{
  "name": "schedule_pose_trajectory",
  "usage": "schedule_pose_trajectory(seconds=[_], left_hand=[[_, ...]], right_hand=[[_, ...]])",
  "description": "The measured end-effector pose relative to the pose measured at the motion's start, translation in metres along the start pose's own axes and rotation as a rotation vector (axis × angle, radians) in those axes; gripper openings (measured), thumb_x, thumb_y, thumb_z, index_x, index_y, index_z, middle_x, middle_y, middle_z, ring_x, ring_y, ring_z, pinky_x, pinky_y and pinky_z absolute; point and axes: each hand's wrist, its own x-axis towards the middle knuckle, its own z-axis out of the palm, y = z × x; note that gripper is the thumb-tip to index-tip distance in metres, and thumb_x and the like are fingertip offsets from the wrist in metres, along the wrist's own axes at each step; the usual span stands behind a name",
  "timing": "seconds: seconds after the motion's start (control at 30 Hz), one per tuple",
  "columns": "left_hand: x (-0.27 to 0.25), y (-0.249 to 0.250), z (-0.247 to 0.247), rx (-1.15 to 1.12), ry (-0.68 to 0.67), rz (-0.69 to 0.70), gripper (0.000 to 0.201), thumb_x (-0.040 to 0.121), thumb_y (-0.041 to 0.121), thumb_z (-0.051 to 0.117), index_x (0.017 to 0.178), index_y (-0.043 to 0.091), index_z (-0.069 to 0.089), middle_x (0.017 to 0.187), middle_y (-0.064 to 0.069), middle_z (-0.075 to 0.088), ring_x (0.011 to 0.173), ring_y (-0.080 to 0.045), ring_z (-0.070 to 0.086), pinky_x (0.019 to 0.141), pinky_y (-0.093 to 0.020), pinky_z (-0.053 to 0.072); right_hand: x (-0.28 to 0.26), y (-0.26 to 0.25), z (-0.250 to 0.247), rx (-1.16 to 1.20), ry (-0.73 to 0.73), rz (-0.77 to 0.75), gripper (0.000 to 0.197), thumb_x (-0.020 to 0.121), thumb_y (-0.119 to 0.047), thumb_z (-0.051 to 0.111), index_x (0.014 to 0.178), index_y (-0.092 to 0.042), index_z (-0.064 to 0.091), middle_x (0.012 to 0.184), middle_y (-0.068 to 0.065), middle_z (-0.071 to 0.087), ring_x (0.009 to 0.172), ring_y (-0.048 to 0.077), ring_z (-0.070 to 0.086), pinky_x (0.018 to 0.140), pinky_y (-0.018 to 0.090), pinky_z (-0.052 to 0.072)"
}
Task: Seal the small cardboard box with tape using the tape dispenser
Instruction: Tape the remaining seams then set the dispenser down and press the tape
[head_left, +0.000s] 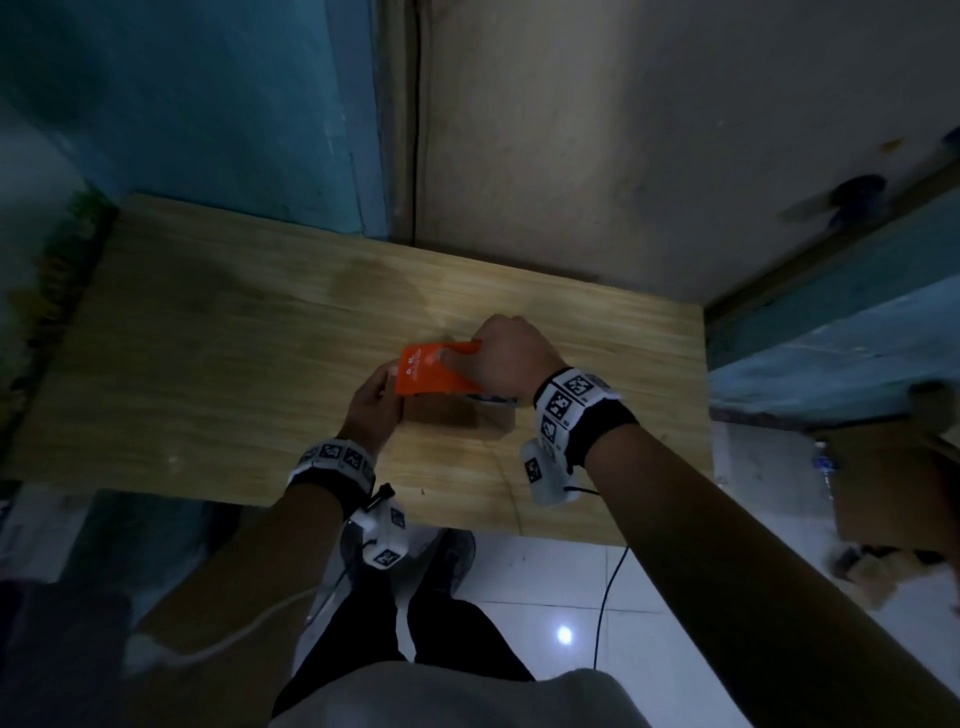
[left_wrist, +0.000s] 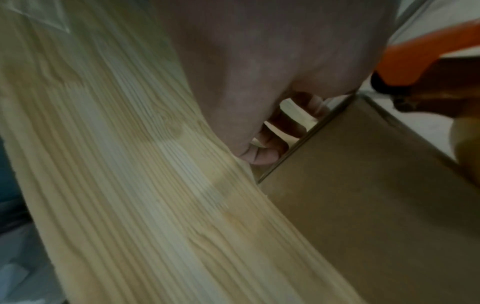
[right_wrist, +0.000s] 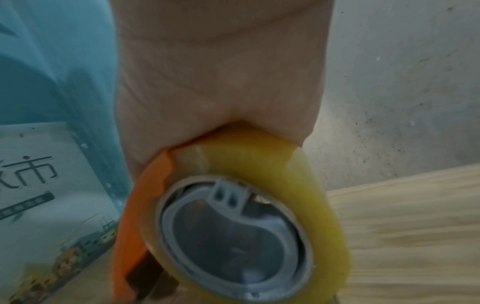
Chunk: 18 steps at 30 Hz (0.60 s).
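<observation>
On the wooden table, toward its near edge at about 5 o'clock from the table's middle, sits the small cardboard box, a plain brown box seen from above with most of its top hidden under the orange tape dispenser. The right hand comes in from 4 o'clock and grips the dispenser with curled fingers, the thumb lying across its orange face; the right wrist view shows the palm wrapped over the yellowish tape roll on its grey hub, with the orange side plate at the roll's 9 o'clock. The dispenser lies over the box's top, though whether the tape itself touches the cardboard cannot be told. The left hand sits at the box's 9 o'clock side; in the left wrist view its fingers are curled against the box's upper edge, so it holds the box at that side, and the brown side wall of the box stands upright on the table just beside them. Both wrists wear bands with black-and-white square markers. Behind the table, at 12 o'clock, a pale wall meets a blue-green surface at 10 o'clock, and white floor tiles show at 6 o'clock.
</observation>
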Motion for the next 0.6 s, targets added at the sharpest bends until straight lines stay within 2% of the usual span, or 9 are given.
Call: schedule_pose_trajectory(seconds=[0.07,0.17,0.23,0.3,0.37,0.43,0.53,0.6], left_hand=[[0.002,-0.006,0.0,0.006,-0.024,0.022,0.027,0.103,0.036,0.041,0.115,0.026,0.063,0.102,-0.006,0.068,0.096,-0.028,0.063,0.08,-0.044,0.053],[0.001,-0.006,0.003,-0.003,-0.025,-0.013,0.024,0.102,0.036,0.043,0.116,0.028,0.062,0.109,-0.005,0.066,0.102,-0.026,0.061,0.09,-0.049,0.05],[0.0,-0.007,0.004,-0.001,-0.038,-0.035,0.027,0.103,0.035,0.042,0.122,0.026,0.059,0.114,-0.004,0.064,0.107,-0.024,0.06,0.092,-0.046,0.05],[-0.002,-0.006,0.003,0.043,-0.055,0.028,0.028,0.103,0.029,0.042,0.127,0.025,0.057,0.122,-0.003,0.061,0.114,-0.024,0.057,0.097,-0.044,0.047],[-0.001,-0.006,0.0,0.121,-0.081,0.125,0.029,0.103,0.024,0.041,0.131,0.032,0.049,0.129,0.001,0.054,0.12,-0.019,0.052,0.1,-0.039,0.043],[0.003,-0.007,-0.003,0.219,-0.115,0.162,0.036,0.104,0.025,0.04,0.139,0.029,0.046,0.135,0.002,0.051,0.124,-0.016,0.049,0.104,-0.037,0.04],[0.004,-0.003,-0.008,0.314,-0.161,0.191,0.037,0.102,0.026,0.041,0.139,0.024,0.047,0.126,0.0,0.059,0.114,-0.019,0.056,0.102,-0.046,0.044],[0.001,0.005,-0.008,0.396,-0.172,0.227,0.038,0.101,0.021,0.043,0.139,0.021,0.045,0.119,0.005,0.057,0.106,-0.015,0.055,0.096,-0.038,0.045]], right_hand=[[0.001,0.0,-0.001,0.002,-0.004,-0.003,0.061,0.084,-0.068,0.056,0.066,-0.01,0.062,0.065,0.007,0.063,0.061,0.022,0.063,0.052,0.029,0.042],[0.001,0.001,-0.002,0.029,0.001,0.007,0.059,0.085,-0.067,0.057,0.065,-0.012,0.061,0.064,0.006,0.062,0.061,0.021,0.062,0.051,0.028,0.04],[0.0,0.001,-0.001,0.027,0.002,0.011,0.057,0.084,-0.068,0.057,0.063,-0.015,0.058,0.063,0.004,0.06,0.06,0.019,0.06,0.05,0.027,0.037],[0.001,0.001,0.0,0.019,-0.001,0.012,0.057,0.084,-0.068,0.057,0.064,-0.015,0.059,0.063,0.003,0.061,0.06,0.018,0.061,0.05,0.027,0.037],[0.002,0.001,0.001,0.011,0.004,0.006,0.056,0.084,-0.068,0.056,0.065,-0.015,0.059,0.063,0.002,0.061,0.059,0.017,0.06,0.05,0.026,0.037],[0.003,0.0,0.0,-0.01,0.003,-0.001,0.056,0.084,-0.07,0.055,0.065,-0.017,0.058,0.062,0.001,0.059,0.059,0.016,0.058,0.051,0.027,0.036],[0.004,0.0,-0.001,-0.067,-0.022,-0.025,0.057,0.085,-0.071,0.05,0.063,-0.019,0.052,0.062,0.002,0.056,0.058,0.019,0.057,0.053,0.028,0.037],[0.004,0.0,-0.001,-0.084,-0.028,-0.033,0.056,0.084,-0.072,0.049,0.063,-0.02,0.048,0.062,0.001,0.053,0.058,0.02,0.054,0.054,0.03,0.038]])
